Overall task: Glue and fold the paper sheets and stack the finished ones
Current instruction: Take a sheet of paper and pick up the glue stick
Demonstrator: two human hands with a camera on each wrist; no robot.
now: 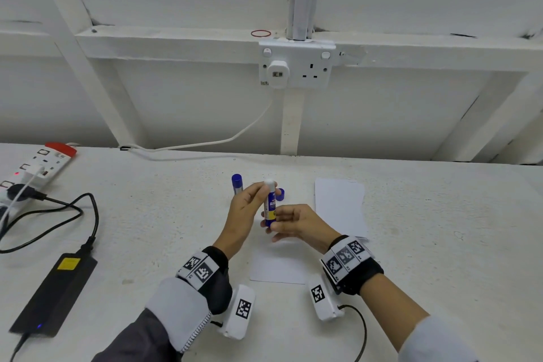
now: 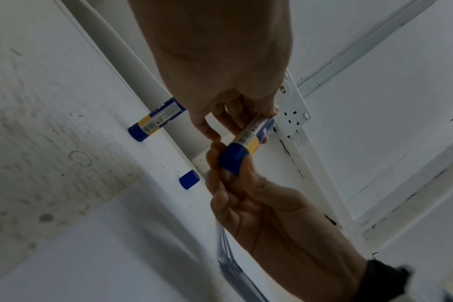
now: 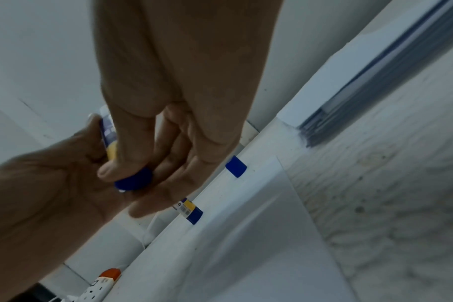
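No words or numbers can be made out. The glue stick (image 1: 270, 206) carries a blue, white and yellow label with print too blurred to read, plus a barcode in the left wrist view. The wrist bands (image 1: 199, 269) bear black-and-white square code markers. The black power adapter (image 1: 53, 291) has an unreadable yellow sticker.

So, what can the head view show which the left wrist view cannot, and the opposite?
Only the head view shows the power strip, the black adapter, the red rubber band and the glue's bare white tip. Only the left wrist view shows the barcode on the held glue stick and the second glue stick's label. Both show the left hand and right hand gripping that stick, and the loose blue cap.
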